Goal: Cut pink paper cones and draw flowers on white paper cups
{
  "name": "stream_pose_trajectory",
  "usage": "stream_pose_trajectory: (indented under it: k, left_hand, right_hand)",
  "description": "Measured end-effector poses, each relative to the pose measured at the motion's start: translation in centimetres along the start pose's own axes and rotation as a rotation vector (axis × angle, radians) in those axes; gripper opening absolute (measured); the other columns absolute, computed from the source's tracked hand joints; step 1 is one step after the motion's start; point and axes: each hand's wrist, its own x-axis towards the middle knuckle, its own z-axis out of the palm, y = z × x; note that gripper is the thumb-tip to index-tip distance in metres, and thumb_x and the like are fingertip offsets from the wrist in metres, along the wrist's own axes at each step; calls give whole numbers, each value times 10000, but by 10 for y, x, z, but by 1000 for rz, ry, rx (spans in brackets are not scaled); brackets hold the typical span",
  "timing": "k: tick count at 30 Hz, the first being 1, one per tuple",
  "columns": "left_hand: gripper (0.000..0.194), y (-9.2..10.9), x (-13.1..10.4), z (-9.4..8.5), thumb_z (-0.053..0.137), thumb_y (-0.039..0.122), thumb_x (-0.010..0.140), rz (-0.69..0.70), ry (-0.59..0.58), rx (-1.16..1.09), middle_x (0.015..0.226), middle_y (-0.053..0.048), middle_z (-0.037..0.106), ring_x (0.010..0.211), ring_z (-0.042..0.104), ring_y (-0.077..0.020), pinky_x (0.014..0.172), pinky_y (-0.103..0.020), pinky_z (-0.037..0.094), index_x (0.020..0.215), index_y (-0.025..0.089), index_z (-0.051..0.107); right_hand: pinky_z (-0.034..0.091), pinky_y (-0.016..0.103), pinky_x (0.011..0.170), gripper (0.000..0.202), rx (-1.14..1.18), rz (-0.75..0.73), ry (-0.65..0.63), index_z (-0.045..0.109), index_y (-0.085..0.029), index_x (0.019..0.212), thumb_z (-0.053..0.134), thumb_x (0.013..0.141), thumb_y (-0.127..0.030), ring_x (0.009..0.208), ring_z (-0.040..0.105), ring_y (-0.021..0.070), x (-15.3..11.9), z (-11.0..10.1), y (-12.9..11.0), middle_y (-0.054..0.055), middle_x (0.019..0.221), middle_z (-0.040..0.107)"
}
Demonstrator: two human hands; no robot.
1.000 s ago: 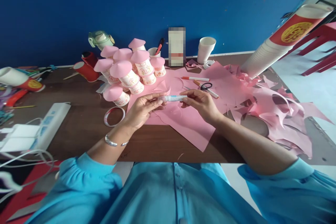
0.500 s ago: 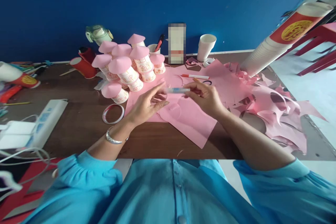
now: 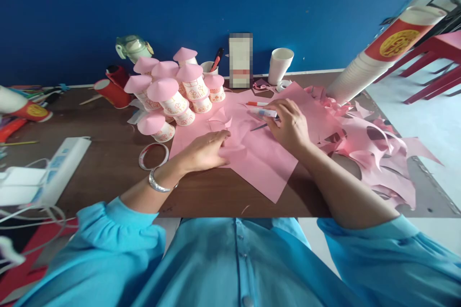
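Fingers of the right hand (image 3: 291, 127) are closed on a white tube (image 3: 265, 112) right of centre, likely light, smooth and best gripped mid-barrel; the left hand (image 3: 206, 150) is part-open, seemingly empty, over pink paper (image 3: 268, 168).

no legible text — yellow emblem (image 3: 398, 44) on red sleeve (image 3: 419, 28), print (image 3: 267, 112) on tube (image 3: 255, 111), blue markings (image 3: 56, 169) on power strip (image 3: 74, 154): all unreadable.

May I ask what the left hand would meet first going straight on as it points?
Probably the thin grey blade on the pink paper, or the right hand if the left hand passes above it.
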Motion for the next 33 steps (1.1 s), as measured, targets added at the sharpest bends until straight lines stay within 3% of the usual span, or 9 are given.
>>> stream_pose_trajectory:
  k: [3, 6, 9, 14, 19, 22, 26, 29, 33]
  left_hand:
    - [505, -6, 4, -1, 819, 262, 728, -30, 52, -234, 1009, -35, 712, 911, 708, -230, 800, -352, 542, 1183, 220, 604]
    - [540, -11, 6, 0, 858, 351, 724, -34, 187, -545, 994, -31, 685, 893, 677, -188, 784, -322, 545, 1171, 210, 591]
    - [481, -13, 7, 1, 832, 335, 764, -38, 231, -738, 815, 26, 619, 748, 620, -137, 693, -277, 528, 1147, 201, 574]
    - [442, -13, 12, 1, 832, 382, 791, -87, 276, -700, 863, -7, 661, 735, 631, -140, 618, -259, 516, 1098, 196, 574]
    - [380, -12, 26, 1, 811, 359, 817, -120, 297, -696, 876, -18, 705, 703, 668, -138, 560, -236, 507, 1047, 207, 550]
    - [402, -6, 33, -1, 797, 309, 802, -98, 415, -818, 839, 8, 692, 668, 706, -145, 563, -246, 539, 1080, 210, 523]
    - [514, 10, 33, -1, 812, 362, 791, -69, 540, -998, 861, 12, 701, 676, 749, -171, 573, -269, 584, 1162, 217, 488]
    - [533, 20, 29, 2, 843, 399, 772, -90, 452, -1011, 884, -9, 726, 679, 755, -178, 560, -257, 572, 1145, 211, 513]
    - [435, 20, 27, 5, 834, 477, 804, -90, 295, -1005, 885, -19, 716, 741, 709, -149, 630, -248, 564, 1053, 195, 617]
  right_hand:
    - [589, 410, 861, 156, 259, 94, -151, 737, -216, 1075, 723, 937, -287, 1028, 722, 280, -6, -3, -25, 105, 1112, 765]
    - [584, 368, 777, 293, 533, 258, -352, 735, -197, 1103, 755, 920, -426, 913, 735, 241, -9, -1, -40, 98, 1062, 786]
    - [580, 349, 742, 408, 686, 327, -466, 718, -195, 1136, 808, 853, -474, 941, 730, 241, -12, 3, -45, 101, 1087, 781]
    - [565, 356, 717, 401, 512, 307, -371, 686, -230, 1148, 837, 783, -298, 935, 712, 243, -13, 9, -35, 76, 1074, 753]
    - [572, 385, 742, 388, 470, 362, -325, 672, -244, 1133, 818, 775, -274, 804, 697, 214, -12, 15, -25, 54, 1015, 753]
    - [559, 384, 741, 392, 612, 471, -261, 658, -228, 1102, 828, 777, -369, 809, 683, 211, -10, 14, -27, 60, 1005, 731]
    - [544, 339, 712, 521, 998, 590, -257, 653, -214, 1055, 877, 730, -554, 861, 663, 204, -7, 8, -37, 58, 981, 700]
    - [535, 318, 734, 510, 1130, 639, -190, 652, -219, 883, 883, 689, -630, 802, 613, 165, -5, 7, -40, 15, 864, 665]
    - [515, 317, 732, 477, 1098, 604, -176, 629, -208, 761, 865, 713, -620, 722, 555, 139, -5, 5, -37, -16, 751, 610]
